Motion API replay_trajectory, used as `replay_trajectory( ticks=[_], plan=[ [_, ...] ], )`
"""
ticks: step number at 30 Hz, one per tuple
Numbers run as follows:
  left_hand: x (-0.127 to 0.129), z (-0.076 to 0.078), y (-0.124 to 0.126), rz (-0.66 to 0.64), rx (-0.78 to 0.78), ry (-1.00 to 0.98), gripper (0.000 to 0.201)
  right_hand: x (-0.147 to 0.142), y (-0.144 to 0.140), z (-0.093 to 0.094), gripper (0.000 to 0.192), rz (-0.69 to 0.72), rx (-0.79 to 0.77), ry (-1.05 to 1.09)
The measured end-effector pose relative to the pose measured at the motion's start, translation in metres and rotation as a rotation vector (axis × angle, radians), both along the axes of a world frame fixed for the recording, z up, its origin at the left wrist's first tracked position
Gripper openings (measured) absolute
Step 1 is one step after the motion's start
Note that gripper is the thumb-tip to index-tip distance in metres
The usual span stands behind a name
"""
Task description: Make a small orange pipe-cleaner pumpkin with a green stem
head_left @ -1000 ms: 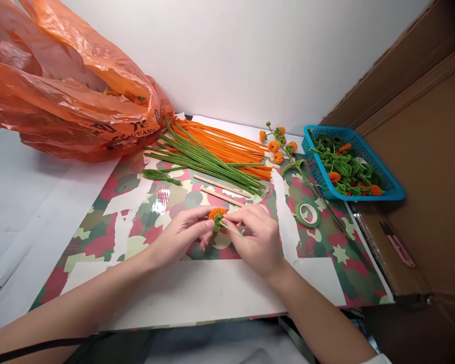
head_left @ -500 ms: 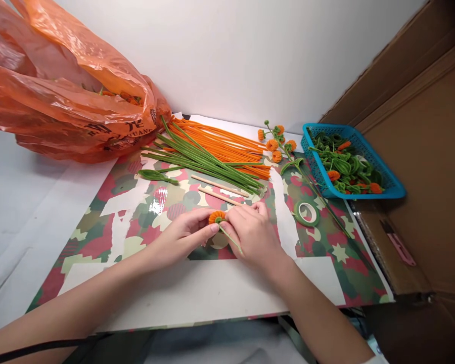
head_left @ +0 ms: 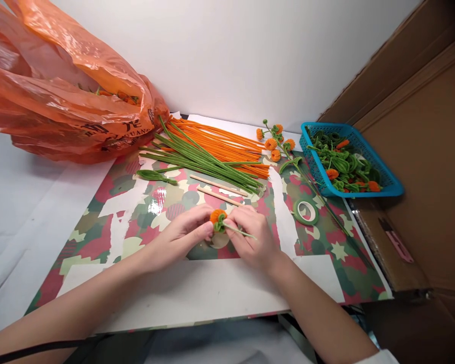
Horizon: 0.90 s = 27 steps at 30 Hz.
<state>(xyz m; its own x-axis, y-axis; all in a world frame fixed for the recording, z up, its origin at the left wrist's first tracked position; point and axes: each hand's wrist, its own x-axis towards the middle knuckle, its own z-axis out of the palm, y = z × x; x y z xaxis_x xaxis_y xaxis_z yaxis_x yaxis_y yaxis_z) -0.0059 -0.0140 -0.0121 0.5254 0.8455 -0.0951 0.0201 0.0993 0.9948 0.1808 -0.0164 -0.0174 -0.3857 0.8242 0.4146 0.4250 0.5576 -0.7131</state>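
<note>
Between my hands, above the front of the patterned mat, is a small orange pipe-cleaner flower (head_left: 217, 218) with green loops at its base and a thin pale green stem (head_left: 244, 233). My left hand (head_left: 191, 230) pinches the flower from the left, thumb and fingers at its edge. The fingertips of my right hand (head_left: 252, 235) close on the stem just beside the green base. Past my hands lie two thin wooden sticks (head_left: 218, 196), a bundle of green pipe cleaners (head_left: 212, 162) and a bundle of orange pipe cleaners (head_left: 227, 139).
An orange plastic bag (head_left: 79, 101) stands at the back left. At right are a blue basket (head_left: 392, 189) of green and orange pieces, a roll of green tape (head_left: 314, 216) and a pink cutter (head_left: 400, 246). A finished flower stem (head_left: 307, 177) lies beside the basket; a green leaf (head_left: 149, 175) lies left.
The flower has tilted in my hands, and its green loops now show. My right fingers have moved on the stem, which now points right rather than down to the right.
</note>
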Motion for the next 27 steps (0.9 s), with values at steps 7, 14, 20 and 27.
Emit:
replay_trajectory(
  ticks=[7,14,20,27],
  plan=[
    [-0.004,-0.013,0.002,0.025,-0.169,-0.188,0.035,0.004,0.001,0.004,0.032,-0.001,-0.111,-0.076],
    [-0.004,-0.010,0.004,0.064,-0.195,-0.097,0.040,0.010,0.004,0.005,0.025,-0.045,0.002,-0.089],
    [-0.002,0.002,0.007,0.081,-0.232,0.021,0.042,0.009,0.004,0.003,0.025,0.029,0.151,-0.381],
    [-0.001,0.000,0.008,0.078,-0.219,0.025,0.030,0.008,0.003,0.000,0.028,0.111,0.226,-0.342]
  ],
)
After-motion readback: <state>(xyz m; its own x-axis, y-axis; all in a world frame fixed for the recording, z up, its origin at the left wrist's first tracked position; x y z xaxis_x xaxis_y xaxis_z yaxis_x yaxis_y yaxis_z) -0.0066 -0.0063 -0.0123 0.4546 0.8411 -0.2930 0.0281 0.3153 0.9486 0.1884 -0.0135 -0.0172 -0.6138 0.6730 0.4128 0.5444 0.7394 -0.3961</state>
